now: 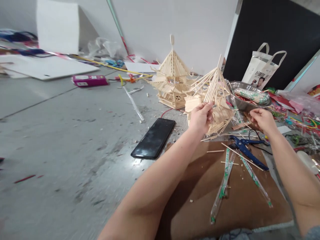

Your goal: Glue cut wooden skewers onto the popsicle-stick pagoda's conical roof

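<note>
Thin wooden sticks glued into small pagoda model [215, 100], held above brown cardboard [225, 196] by left hand [201, 117], closed around lower body. Likely light, brittle; roof sticks splayed, snap-prone, so best gripped at solid base. Right hand [261, 120] loosely curled just beside, seemingly empty.

Open passage: bare grey floor [50, 133], left and near. Obstructed: centre by flat black phone [153, 138]; far by finished wooden stick pagoda [172, 80]; right by blue-handled cutters [246, 150], round metal bowl [240, 101], scattered clear stick wrappers [222, 186].
</note>
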`<state>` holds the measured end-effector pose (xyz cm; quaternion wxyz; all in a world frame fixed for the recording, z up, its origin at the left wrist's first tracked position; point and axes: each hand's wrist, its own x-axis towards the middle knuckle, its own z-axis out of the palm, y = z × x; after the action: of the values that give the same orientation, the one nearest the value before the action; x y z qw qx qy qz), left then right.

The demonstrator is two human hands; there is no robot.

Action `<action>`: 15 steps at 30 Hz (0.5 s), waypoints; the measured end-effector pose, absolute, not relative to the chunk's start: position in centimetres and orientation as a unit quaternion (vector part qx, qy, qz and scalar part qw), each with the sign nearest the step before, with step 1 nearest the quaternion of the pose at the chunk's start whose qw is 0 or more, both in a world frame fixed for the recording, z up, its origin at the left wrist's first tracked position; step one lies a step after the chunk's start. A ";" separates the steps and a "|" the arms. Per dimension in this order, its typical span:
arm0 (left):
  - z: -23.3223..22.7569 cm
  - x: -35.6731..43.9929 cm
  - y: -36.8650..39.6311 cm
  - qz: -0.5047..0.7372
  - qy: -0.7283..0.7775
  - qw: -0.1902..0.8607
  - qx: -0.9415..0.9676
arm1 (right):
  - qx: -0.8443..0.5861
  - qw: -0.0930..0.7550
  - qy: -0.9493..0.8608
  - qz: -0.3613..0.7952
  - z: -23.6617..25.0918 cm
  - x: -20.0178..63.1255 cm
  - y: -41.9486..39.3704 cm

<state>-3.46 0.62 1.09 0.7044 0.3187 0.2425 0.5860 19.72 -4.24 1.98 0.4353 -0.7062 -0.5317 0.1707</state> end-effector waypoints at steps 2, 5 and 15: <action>1.2 -3.5 0.5 0.586 0.245 0.703 0.318 | -0.784 0.314 -0.528 0.092 0.0 22.6 -5.0; 1.3 -3.5 0.4 0.586 0.253 0.700 0.320 | -0.829 0.160 -0.535 0.006 -2.3 25.5 -5.9; 1.3 -3.6 0.5 0.585 0.262 0.696 0.323 | -0.885 0.038 -0.463 -0.012 -3.8 29.0 -6.6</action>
<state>-3.62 0.46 1.34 0.6965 0.3232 0.2617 0.5848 29.04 -6.64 -3.81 0.0380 -0.8853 -0.4633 -0.0118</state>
